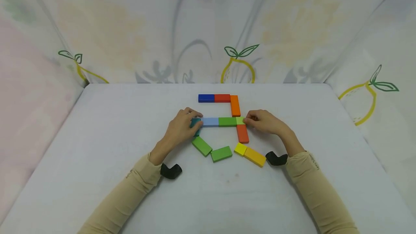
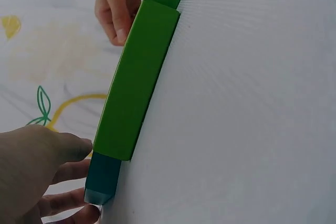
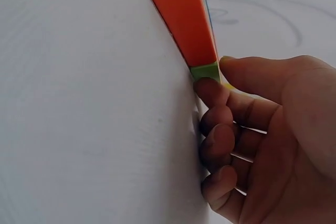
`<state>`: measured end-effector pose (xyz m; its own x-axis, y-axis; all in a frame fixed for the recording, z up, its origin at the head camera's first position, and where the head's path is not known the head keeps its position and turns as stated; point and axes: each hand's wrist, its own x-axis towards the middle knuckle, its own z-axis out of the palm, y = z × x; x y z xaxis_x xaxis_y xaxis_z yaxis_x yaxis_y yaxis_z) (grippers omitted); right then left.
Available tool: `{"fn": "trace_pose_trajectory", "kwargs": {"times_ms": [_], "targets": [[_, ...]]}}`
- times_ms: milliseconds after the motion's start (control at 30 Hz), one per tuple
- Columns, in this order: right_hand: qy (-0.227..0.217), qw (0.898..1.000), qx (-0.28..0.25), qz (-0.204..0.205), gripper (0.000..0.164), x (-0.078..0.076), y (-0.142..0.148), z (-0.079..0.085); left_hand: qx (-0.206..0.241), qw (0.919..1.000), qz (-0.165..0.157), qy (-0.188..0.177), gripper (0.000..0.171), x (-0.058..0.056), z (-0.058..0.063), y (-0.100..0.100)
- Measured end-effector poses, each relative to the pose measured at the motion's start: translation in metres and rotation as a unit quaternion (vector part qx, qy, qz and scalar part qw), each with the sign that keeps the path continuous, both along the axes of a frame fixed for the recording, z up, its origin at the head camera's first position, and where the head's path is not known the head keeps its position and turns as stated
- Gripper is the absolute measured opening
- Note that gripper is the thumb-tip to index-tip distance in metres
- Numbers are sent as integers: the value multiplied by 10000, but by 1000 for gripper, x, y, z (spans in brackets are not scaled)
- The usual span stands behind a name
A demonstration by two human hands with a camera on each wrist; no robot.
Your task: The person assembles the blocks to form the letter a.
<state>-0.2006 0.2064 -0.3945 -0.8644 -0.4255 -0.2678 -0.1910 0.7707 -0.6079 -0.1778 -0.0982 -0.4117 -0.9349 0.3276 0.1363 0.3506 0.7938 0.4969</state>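
Observation:
My left hand [image 1: 182,125] pinches a teal block [image 1: 196,130] at the left end of a row of wooden blocks. Its thumb lies along the top edge, and other fingers [image 2: 68,203] reach the block's far end in the left wrist view. Beside it in the row lie a light blue block [image 1: 210,122], a green block [image 1: 227,122] and a small light green block [image 1: 239,120]. My right hand [image 1: 264,121] holds the light green block's right end between thumb and curled index finger. A red-orange block [image 1: 242,134] extends toward me from that end.
Behind the row lie a dark blue block [image 1: 206,98], a red block [image 1: 222,98] and an orange block [image 1: 235,105]. Nearer me are two green blocks [image 1: 202,146], a small yellow block [image 1: 240,149] and a yellow-orange block [image 1: 255,157]. White printed cloth encloses the table [image 1: 97,136].

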Motion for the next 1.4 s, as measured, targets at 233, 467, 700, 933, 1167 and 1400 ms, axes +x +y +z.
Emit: {"fn": "trace_pose_trajectory", "kwargs": {"times_ms": [233,467,700,933,1167,1400], "targets": [[-44,10000,-55,-29,20,1,-1,-1,138,9999,-42,82,25,0,-4,0],[24,9999,-165,7,19,1,-1,-1,282,9993,-231,72,28,-3,-4,-2],[74,9998,-181,-37,17,0,-1,-3,376,9987,-331,79,28,-5,-4,-3],[179,9996,-197,-22,18,-1,-1,-6,403,9988,-266,14,28,-5,-4,-3],[229,9994,-260,17,18,-1,-2,-6,367,9990,-238,63,28,-5,-4,-3],[288,9990,-328,15,17,0,-3,-7,337,9991,-247,63,28,-6,-4,-4]]}}
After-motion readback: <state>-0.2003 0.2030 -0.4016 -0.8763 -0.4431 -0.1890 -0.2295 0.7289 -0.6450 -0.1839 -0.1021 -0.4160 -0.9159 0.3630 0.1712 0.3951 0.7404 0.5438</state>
